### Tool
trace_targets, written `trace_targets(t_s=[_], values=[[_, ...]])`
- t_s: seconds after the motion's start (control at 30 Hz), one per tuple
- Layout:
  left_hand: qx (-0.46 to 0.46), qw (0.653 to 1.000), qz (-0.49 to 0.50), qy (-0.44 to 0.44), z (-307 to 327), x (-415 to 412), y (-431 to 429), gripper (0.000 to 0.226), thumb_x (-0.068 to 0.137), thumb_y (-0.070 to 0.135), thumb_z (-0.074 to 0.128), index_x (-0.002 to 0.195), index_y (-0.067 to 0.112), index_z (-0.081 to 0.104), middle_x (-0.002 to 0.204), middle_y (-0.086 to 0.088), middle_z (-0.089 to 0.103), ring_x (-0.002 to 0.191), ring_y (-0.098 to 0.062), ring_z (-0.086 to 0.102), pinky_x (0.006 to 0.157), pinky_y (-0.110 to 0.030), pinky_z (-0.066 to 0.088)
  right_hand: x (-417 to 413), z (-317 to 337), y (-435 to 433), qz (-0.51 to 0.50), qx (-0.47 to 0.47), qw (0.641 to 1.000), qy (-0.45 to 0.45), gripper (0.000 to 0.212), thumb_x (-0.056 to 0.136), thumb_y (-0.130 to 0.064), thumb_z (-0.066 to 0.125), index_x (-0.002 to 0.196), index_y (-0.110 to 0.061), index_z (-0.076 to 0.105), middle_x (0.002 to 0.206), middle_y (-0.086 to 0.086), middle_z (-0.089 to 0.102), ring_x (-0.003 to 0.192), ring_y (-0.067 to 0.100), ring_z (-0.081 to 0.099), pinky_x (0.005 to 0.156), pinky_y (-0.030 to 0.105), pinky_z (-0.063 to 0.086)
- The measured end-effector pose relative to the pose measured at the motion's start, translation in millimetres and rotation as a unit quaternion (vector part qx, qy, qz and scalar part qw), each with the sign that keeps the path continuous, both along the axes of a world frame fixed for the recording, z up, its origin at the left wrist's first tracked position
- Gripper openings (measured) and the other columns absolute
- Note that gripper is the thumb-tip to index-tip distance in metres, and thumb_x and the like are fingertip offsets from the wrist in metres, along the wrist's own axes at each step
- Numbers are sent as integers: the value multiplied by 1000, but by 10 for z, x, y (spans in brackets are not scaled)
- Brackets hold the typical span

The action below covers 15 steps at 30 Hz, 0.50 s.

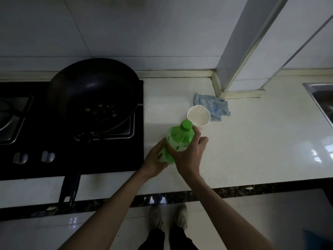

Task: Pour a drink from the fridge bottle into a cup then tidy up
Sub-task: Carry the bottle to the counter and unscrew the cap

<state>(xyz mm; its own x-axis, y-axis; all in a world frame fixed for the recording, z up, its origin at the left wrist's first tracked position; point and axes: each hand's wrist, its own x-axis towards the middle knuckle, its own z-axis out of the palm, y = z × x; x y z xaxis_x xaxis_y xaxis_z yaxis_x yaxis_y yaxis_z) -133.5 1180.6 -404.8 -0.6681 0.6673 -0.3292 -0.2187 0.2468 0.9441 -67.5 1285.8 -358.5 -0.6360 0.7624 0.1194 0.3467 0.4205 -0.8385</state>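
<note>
The left hand wraps the base and the right hand the shoulder of a capped green bottle, held tilted just beside a paper cup on the white bench. It looks thin-walled, squashy and slick, so grip the body firmly. The kitchen is dim, with a wok to the left and a sink to the right.

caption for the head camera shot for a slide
Left hand and right hand grip a capped green bottle beside a white cup on the counter, dark pan on the stove nearby.
</note>
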Motion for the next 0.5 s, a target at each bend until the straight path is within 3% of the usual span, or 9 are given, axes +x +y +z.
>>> trace_targets(t_s=[0.1,0.23,0.33,0.4,0.43,0.5], values=[[-7,1000,-1,8,-48,-1,10,87,63,-11,69,137,25,40,125,6,57,119,-9,55,92,-22,51,-6,13,6,16,6,1000,-10,102,59,-31,90,139,-31,28,108,4,36,101,23,43,83,37,50],[-17,999,21,28,-68,38,78,85,64,-13,80,131,23,42,124,2,57,111,-10,58,80,-18,53,8,24,-15,22,5,999,-23,101,60,-35,90,138,-32,25,110,4,34,104,25,42,83,41,51],[-9,999,30,21,-49,43,138,79,67,-10,81,134,8,42,127,-10,56,109,-16,59,73,-19,55,29,47,-11,31,-2,998,-53,105,58,-35,90,136,-36,20,112,4,33,106,25,41,79,39,51],[3,999,41,2,21,28,158,78,68,6,85,132,1,42,124,-16,54,106,-22,59,69,-25,55,64,68,23,48,-7,996,-70,109,56,-36,92,137,-35,19,113,5,34,105,22,39,75,34,48],[0,999,40,-6,44,19,171,82,66,17,87,132,0,42,122,-17,54,105,-24,59,67,-29,55,86,84,50,60,-9,995,-76,109,56,-37,92,139,-32,20,113,6,35,105,20,37,75,32,45],[-2,999,44,-14,66,-5,202,75,68,13,85,129,4,42,122,-14,54,105,-26,59,66,-30,56,132,135,127,89,-8,992,-87,105,58,-40,90,140,-26,26,114,6,37,106,19,36,77,31,41]])
